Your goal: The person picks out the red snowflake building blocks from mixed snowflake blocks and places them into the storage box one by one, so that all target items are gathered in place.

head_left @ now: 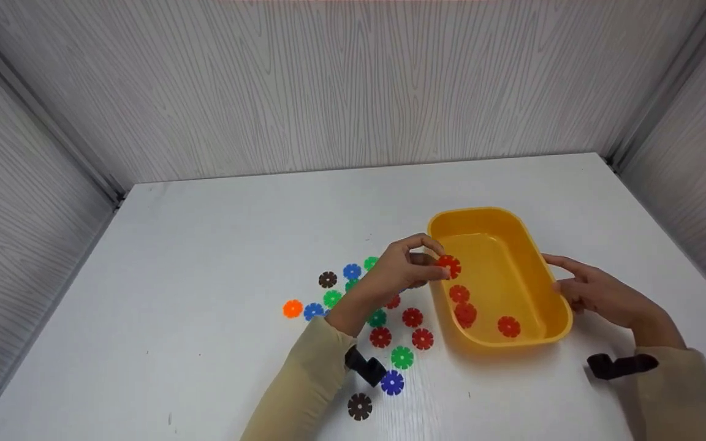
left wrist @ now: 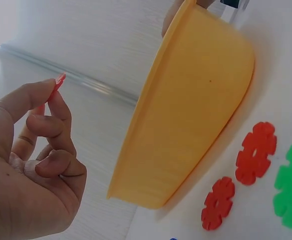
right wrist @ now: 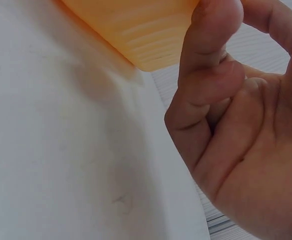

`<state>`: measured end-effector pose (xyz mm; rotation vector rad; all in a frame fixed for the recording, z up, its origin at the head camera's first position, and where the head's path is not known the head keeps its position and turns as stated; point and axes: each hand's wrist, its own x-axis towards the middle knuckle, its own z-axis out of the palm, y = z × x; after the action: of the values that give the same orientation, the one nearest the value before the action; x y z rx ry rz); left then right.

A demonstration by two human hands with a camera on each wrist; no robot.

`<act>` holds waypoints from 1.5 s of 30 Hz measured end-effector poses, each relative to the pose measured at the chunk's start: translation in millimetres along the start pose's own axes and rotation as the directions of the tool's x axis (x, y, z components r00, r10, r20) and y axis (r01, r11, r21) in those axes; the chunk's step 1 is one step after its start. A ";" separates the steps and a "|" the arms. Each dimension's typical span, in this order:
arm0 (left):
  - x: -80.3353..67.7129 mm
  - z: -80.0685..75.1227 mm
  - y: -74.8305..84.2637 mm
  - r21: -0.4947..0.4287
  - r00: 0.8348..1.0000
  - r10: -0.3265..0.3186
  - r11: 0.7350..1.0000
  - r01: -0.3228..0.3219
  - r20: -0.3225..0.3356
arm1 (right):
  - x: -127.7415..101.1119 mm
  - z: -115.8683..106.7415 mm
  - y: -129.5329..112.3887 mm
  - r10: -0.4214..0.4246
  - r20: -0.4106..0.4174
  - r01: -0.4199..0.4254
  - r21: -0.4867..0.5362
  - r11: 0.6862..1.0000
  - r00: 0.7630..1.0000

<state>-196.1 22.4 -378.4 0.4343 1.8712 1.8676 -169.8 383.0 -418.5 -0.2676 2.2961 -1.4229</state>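
Observation:
My left hand [head_left: 399,269] pinches a red notched plastic disc [head_left: 449,267] between thumb and fingertips. It holds the disc over the left rim of a yellow plastic tub [head_left: 527,245]. Edge-on in the left wrist view, the same disc [left wrist: 59,84] shows above the curled lower fingers. Inside the tub, several red discs [head_left: 509,326] lie toward the near end. At the tub's right side, my right hand [head_left: 604,297] touches the outer wall near the rim with index finger and thumb; its other fingers bend toward the palm.
Left of the tub, loose notched discs lie scattered on the white table [head_left: 206,257]: red [head_left: 422,339], green [head_left: 402,357], blue [head_left: 392,383], brown [head_left: 360,407] and orange [head_left: 292,309]. My left forearm covers some. A pale wood-grain panel [head_left: 341,86] stands behind the table.

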 end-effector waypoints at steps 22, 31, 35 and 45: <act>19.7 55.3 -3.2 0.121 0.996 -0.084 0.989 0.086 -0.016 | -3.1 -9.7 0.6 0.037 0.021 -0.037 0.010 0.999 0.999; 13.1 30.4 -6.1 0.277 1.000 -0.020 0.961 0.021 -0.006 | -2.9 -6.9 0.5 0.010 0.023 -0.010 -0.007 1.000 1.000; 5.1 9.4 -8.9 0.388 1.000 -0.007 0.922 0.005 0.005 | -3.4 -5.9 -0.1 0.018 0.011 -0.018 -0.015 1.000 1.000; -19.1 -32.9 -18.0 0.634 0.991 -0.114 0.772 0.048 0.064 | -3.3 -7.2 0.7 -0.004 0.028 0.004 0.013 1.000 1.000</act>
<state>-195.5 -16.1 -395.3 0.6318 2.3771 1.0821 -170.1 390.3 -415.5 -0.2865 2.2639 -1.4264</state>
